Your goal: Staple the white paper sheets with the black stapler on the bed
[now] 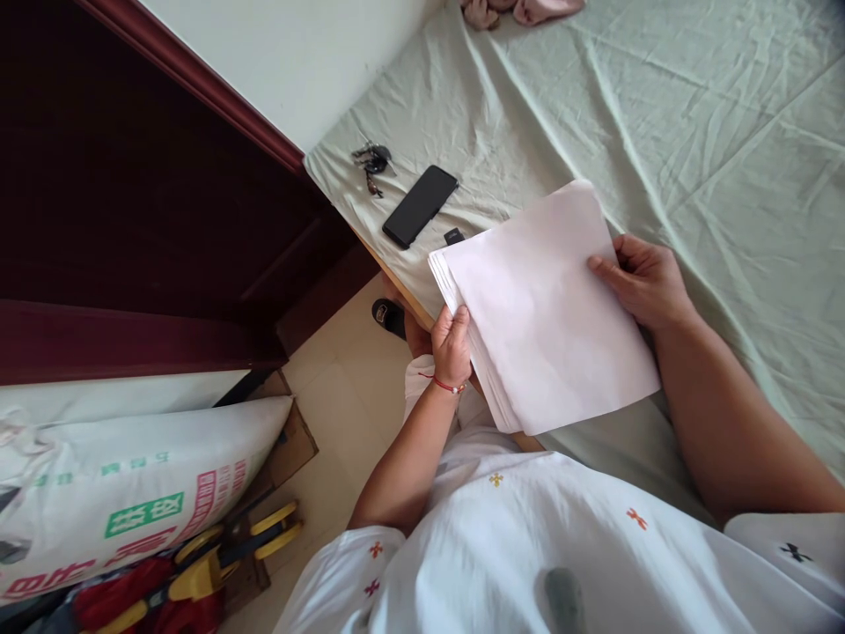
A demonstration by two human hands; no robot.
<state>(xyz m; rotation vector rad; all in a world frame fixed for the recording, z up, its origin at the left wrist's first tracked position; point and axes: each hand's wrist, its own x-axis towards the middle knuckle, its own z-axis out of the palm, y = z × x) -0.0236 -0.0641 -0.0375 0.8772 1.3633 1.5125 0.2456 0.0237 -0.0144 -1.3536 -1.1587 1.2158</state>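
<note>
A stack of white paper sheets [554, 308] is held up over the edge of the bed, blank on its upper face. My left hand [452, 343] grips the stack's left edge, thumb on top, where the layered sheets fan slightly. On the opposite edge my right hand [643, 277] pinches the paper with its thumb on top; its other fingers are partly hidden under the stack. Just beyond the paper's far left corner lies a small black object [453, 236], and past it a black smartphone [420, 207].
A bunch of keys [373, 160] lies near the corner of the pale green bedsheet [719, 114]. Pink cloth [528, 11] is at the far edge. On the left are a dark red door [151, 176], a printed white sack [151, 475] and a yellow-and-black item [198, 577] on the floor.
</note>
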